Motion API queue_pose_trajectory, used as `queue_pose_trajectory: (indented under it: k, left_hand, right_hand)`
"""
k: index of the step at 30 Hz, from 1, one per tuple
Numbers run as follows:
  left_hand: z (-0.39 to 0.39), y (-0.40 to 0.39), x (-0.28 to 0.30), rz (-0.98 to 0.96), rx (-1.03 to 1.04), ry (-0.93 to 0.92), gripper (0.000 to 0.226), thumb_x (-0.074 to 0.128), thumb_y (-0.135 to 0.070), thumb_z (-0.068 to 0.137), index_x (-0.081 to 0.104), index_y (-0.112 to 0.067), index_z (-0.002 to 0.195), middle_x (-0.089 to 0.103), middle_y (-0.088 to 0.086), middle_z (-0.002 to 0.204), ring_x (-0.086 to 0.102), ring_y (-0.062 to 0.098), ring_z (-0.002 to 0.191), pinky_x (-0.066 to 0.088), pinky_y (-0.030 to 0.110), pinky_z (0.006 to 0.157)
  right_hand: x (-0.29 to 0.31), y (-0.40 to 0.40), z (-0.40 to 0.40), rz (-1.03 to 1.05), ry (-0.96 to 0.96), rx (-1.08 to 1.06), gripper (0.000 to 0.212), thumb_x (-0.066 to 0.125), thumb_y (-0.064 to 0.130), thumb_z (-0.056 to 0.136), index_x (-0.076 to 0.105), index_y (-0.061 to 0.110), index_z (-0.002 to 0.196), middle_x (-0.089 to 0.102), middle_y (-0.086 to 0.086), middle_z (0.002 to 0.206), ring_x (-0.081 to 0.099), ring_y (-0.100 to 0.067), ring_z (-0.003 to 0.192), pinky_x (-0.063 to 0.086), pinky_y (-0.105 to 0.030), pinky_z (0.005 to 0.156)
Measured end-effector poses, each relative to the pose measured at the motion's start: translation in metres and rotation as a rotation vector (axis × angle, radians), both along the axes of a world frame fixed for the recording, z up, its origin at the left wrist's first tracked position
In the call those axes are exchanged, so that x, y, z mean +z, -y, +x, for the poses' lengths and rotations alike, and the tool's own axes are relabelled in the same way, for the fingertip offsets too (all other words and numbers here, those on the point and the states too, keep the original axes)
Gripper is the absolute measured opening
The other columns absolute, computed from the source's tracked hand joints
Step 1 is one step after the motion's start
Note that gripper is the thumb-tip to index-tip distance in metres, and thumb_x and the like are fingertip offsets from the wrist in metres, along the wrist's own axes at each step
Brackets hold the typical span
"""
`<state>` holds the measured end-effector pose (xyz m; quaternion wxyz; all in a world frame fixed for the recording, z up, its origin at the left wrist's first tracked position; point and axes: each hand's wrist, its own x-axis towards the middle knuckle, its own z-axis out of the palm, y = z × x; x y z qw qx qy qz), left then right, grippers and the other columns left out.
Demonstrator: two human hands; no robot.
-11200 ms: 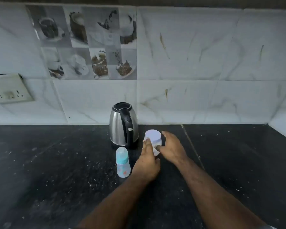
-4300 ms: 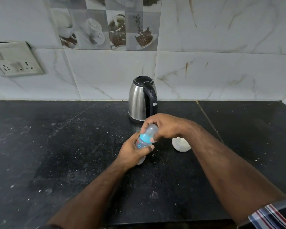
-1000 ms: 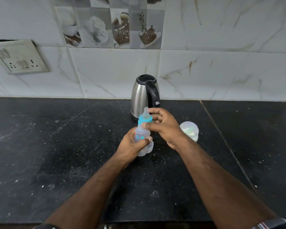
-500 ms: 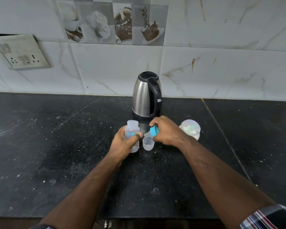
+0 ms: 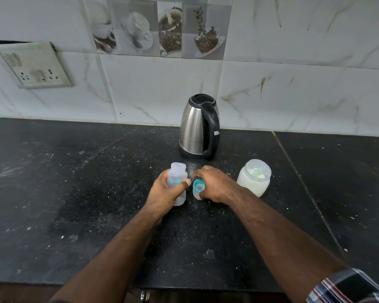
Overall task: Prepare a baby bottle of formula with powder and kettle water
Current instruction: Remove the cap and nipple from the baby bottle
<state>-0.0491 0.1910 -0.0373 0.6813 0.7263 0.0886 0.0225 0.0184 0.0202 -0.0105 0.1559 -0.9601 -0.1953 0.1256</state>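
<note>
On the worktop (image 5: 74, 193), centre and near the kettle: baby bottle (image 5: 177, 184) upright, mouth open, looks empty. Left hand (image 5: 165, 192) wraps it, fingers and thumb clamped round the body. Just right of it, right hand (image 5: 214, 185) has fingers curled on the teal collar (image 5: 199, 186), which sits in or on a small clear cap (image 5: 197, 195) on the worktop; nipple not visible, can't tell if it's still in the collar

Progress, judging from layout: bottle opened, top nearly parked. No powder in, no water in. Left to do: scoop powder, pour from kettle, refit top, mix

Around: powder jar (image 5: 254, 178) to the right, lid off, pale scoop (image 5: 258, 171) lying inside on the powder. Steel kettle (image 5: 199, 125) at the far side behind the bottle, lid closed, handle facing right. Wall socket plate (image 5: 34, 66) far left, tiled wall behind

Obstructions: nothing blocks jar or kettle. Collar and cap sit between bottle and jar, right in the scoop path, easy to knock. Worktop is speckled with white specks, some likely spilled powder
</note>
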Motion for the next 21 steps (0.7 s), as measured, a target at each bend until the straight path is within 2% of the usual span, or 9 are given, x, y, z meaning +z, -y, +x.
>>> queue_pose_trajectory:
  k: [4, 9, 11, 13, 17, 20, 21]
  left_hand:
    - [0.0, 0.001, 0.0, 0.016, -0.004, -0.015, 0.029, 0.082, -0.033, 0.087, 0.06, -0.039, 0.104, 0.075, -0.015, 0.093, 0.071, -0.007, 0.084, 0.052, 0.008, 0.062]
    - [0.003, 0.005, -0.001, 0.028, -0.012, -0.026, 0.033, 0.081, -0.037, 0.087, 0.061, -0.038, 0.113, 0.076, -0.01, 0.104, 0.074, 0.003, 0.093, 0.054, 0.016, 0.072]
    - [0.003, 0.008, 0.0, 0.024, -0.019, -0.022, 0.037, 0.081, -0.036, 0.088, 0.062, -0.034, 0.12, 0.077, -0.007, 0.105, 0.075, 0.007, 0.095, 0.056, 0.019, 0.074]
    - [0.004, 0.012, 0.001, 0.01, -0.026, -0.01, 0.035, 0.081, -0.036, 0.087, 0.064, -0.034, 0.117, 0.078, -0.008, 0.102, 0.075, 0.009, 0.094, 0.057, 0.018, 0.071]
    - [0.008, 0.034, 0.007, 0.006, -0.075, 0.001, 0.045, 0.081, -0.045, 0.082, 0.064, -0.03, 0.121, 0.076, -0.004, 0.106, 0.074, 0.013, 0.098, 0.059, 0.027, 0.078]
    - [0.007, 0.059, 0.01, 0.018, -0.119, -0.009, 0.046, 0.079, -0.052, 0.073, 0.063, -0.034, 0.113, 0.076, -0.005, 0.106, 0.074, 0.01, 0.095, 0.061, 0.029, 0.081]
    - [0.007, 0.067, 0.009, 0.009, -0.142, -0.015, 0.045, 0.079, -0.051, 0.074, 0.063, -0.033, 0.112, 0.075, -0.004, 0.105, 0.074, 0.011, 0.093, 0.062, 0.034, 0.082]
  right_hand:
    - [0.001, 0.001, -0.001, 0.02, 0.0, 0.0, 0.073, 0.09, 0.022, 0.074, 0.056, 0.027, 0.138, 0.055, 0.004, 0.133, 0.057, -0.017, 0.118, 0.046, -0.029, 0.091]
    - [0.005, 0.005, -0.002, 0.04, -0.008, -0.005, 0.072, 0.091, 0.023, 0.073, 0.057, 0.027, 0.136, 0.057, 0.006, 0.13, 0.057, -0.015, 0.116, 0.042, -0.027, 0.086]
    - [0.009, 0.01, -0.004, 0.038, 0.0, -0.021, 0.063, 0.088, 0.02, 0.075, 0.06, 0.025, 0.132, 0.061, 0.006, 0.126, 0.06, -0.015, 0.112, 0.049, -0.029, 0.088]
    - [0.017, 0.02, -0.005, 0.074, 0.011, -0.072, 0.05, 0.082, 0.014, 0.08, 0.064, 0.023, 0.126, 0.067, 0.005, 0.121, 0.064, -0.015, 0.105, 0.056, -0.034, 0.09]
    - [0.049, 0.06, 0.001, 0.195, 0.12, -0.222, 0.037, 0.069, 0.006, 0.084, 0.071, 0.018, 0.12, 0.072, 0.003, 0.109, 0.068, -0.015, 0.1, 0.056, -0.033, 0.093]
    - [0.069, 0.1, 0.011, 0.107, 0.22, -0.352, 0.024, 0.067, 0.009, 0.087, 0.074, 0.02, 0.107, 0.073, 0.004, 0.106, 0.068, -0.017, 0.097, 0.054, -0.033, 0.089]
    - [0.073, 0.113, 0.015, 0.039, 0.222, -0.385, 0.021, 0.066, 0.009, 0.087, 0.075, 0.021, 0.103, 0.073, 0.004, 0.106, 0.068, -0.019, 0.098, 0.055, -0.035, 0.09]
